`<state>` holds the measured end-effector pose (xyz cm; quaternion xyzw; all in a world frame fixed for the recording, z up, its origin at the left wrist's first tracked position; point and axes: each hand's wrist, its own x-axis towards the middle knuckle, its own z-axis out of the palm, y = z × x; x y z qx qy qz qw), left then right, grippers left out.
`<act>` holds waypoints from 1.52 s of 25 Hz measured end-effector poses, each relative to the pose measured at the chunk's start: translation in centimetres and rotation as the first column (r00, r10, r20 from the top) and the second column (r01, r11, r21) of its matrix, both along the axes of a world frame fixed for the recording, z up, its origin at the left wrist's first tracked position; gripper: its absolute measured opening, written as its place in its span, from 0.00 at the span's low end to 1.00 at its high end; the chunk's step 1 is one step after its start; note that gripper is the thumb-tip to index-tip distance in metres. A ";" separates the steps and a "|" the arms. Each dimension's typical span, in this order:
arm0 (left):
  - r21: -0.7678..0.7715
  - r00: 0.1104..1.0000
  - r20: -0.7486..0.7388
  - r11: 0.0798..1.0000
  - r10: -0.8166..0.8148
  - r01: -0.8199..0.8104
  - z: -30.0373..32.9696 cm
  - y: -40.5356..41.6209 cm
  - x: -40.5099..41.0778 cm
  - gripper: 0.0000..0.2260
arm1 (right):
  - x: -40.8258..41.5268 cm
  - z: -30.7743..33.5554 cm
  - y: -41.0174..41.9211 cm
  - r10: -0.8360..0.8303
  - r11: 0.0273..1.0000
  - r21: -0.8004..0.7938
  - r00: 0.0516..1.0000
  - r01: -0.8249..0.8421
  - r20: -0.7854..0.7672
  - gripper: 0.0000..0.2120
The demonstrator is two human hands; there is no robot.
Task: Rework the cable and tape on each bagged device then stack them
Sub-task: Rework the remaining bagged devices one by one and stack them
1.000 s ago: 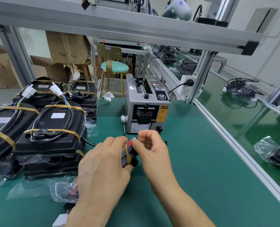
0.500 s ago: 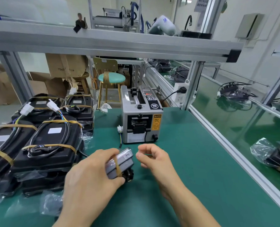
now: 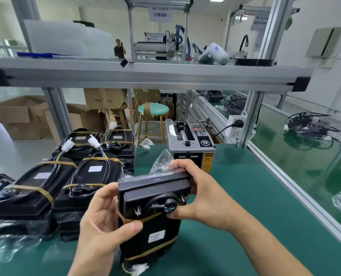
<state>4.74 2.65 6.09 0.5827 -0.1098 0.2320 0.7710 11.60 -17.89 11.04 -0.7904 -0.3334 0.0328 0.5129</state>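
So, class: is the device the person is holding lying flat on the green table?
No: both the left hand and right hand hold the bagged device upright, its top end tipped toward the camera.

The device (image 3: 153,198) between my hands is black, banded with tan tape (image 3: 145,220), and wears a small white label (image 3: 156,236). The bench (image 3: 235,206) under it is deep green. To my left the stacked devices (image 3: 66,188) are black too, strapped in the same tan, with white connectors (image 3: 94,140). The tape dispenser (image 3: 189,144) is grey with a yellow warning sticker (image 3: 207,162). Beyond stands a teal stool (image 3: 153,109) on gold legs.
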 end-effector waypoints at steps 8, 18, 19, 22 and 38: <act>0.378 0.998 -0.028 0.923 -0.065 0.071 2.8 1.2 -0.7 0.36 | 0.2 -1.2 1.7 0.096 0.993 0.064 0.995 -0.096 0.003 0.29; 0.273 0.953 -0.077 0.926 0.293 -0.263 2.2 -1.8 -0.9 0.28 | 6.9 -4.4 -0.4 -0.644 0.653 0.092 0.615 0.752 -0.455 0.07; 0.259 0.946 -0.080 0.923 0.314 -0.285 2.3 -2.2 -1.0 0.26 | 7.6 -4.4 0.2 -0.649 0.625 0.105 0.589 0.774 -0.482 0.08; 0.266 0.938 -0.062 0.911 0.342 -0.315 2.3 -2.9 -1.1 0.24 | 9.2 -4.1 1.8 -0.686 0.566 0.084 0.525 0.820 -0.504 0.05; 0.304 0.943 0.033 0.896 0.330 -0.324 0.9 -3.1 -0.2 0.28 | 10.7 -3.4 3.9 -0.555 0.340 0.059 0.251 0.939 -0.793 0.12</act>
